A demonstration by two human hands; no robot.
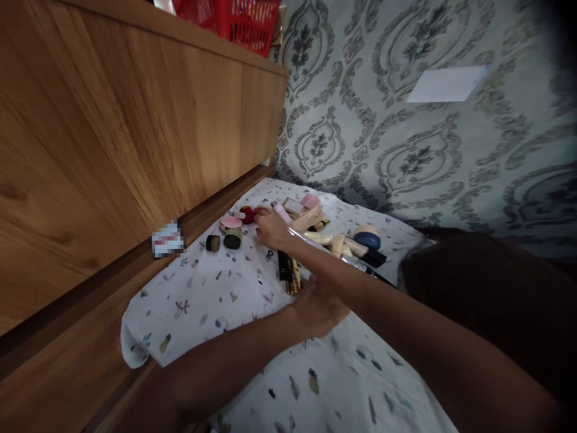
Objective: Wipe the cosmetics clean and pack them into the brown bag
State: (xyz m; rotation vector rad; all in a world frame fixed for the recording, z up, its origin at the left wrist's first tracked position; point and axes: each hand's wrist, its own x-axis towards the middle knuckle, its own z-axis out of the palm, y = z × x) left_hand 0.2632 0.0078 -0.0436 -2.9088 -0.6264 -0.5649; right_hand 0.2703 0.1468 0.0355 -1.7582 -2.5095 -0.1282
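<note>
My right hand [271, 230] reaches across over my left forearm's side to the far part of the patterned cloth. Its fingers are bent downward and pressed together beside a red round item [247, 214]; what they hold, if anything, I cannot make out. My left hand [318, 308] lies lower, partly under my right forearm, its fingers hidden. Close to it are a black tube [283, 266] and a gold tube [295, 275]. Left of my right hand stand a pink round compact [231, 223], a dark green-lidded jar [232, 239] and a small black-and-gold jar [213, 243].
Beyond my right forearm lie several cosmetic tubes, a pink item [309, 201] and a blue-and-beige jar [367, 237]. A wooden cabinet [148, 126] rises on the left, with a red basket [252, 27] on top. Patterned wallpaper is behind; a dark brown shape [478, 294] stands right.
</note>
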